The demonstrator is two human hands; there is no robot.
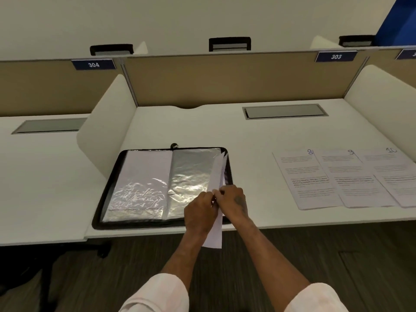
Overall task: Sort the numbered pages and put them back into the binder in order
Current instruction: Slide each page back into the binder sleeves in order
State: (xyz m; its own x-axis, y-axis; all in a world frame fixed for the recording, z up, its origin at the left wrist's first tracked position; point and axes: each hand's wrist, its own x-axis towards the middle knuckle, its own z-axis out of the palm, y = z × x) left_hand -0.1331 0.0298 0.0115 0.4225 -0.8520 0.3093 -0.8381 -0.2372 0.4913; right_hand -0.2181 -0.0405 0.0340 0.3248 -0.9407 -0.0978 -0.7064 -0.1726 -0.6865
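Pinching one page (216,176) together, left hand (199,210) and right hand (233,200) held it over the one open binder's (191,174) four-o'clock corner. Three more, page 8 (306,179), page 9 (355,179) and page 10 (396,176), lay rowed at three o'clock.

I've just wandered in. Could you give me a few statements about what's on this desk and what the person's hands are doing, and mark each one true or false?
1. The left hand and right hand both hold a sheet at the right edge of the binder. True.
2. The binder is closed. False: it lies open, with plastic sleeves showing.
3. Page 8, page 9 and page 10 lie on the desk, right of the binder. True.
4. Those three pages lie well apart. False: they overlap in a row.
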